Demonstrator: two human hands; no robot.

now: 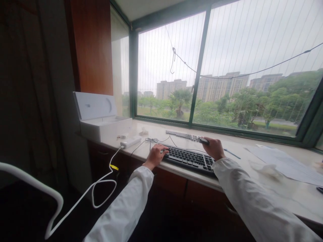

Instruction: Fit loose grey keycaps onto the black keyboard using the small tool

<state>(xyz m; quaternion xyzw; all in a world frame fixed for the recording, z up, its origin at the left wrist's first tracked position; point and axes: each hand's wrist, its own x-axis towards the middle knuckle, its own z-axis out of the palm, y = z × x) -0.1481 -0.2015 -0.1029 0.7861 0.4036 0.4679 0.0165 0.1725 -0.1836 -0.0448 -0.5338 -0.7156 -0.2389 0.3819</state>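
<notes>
A black keyboard (189, 157) lies along the front edge of the white counter. At its left end is my left hand (155, 155), its fingers closed on the keyboard's corner. My right hand (214, 147) is beyond the keyboard's right end, with the fingers wrapped round a small dark object (204, 141) that I cannot make out clearly. That object is at the right end of a second, thin keyboard (180, 135), which lies behind the first one near the window. A thin black cable (151, 139) is bunched behind my left hand.
An open white box (101, 129) stands at the counter's left end. Nearer are a white power strip (131, 142) and its cord (104, 181), hanging over the edge. On the right lie a blue pen (232, 154), crumpled plastic (268, 169) and paper sheets (287, 163). The window (166, 77) rises behind.
</notes>
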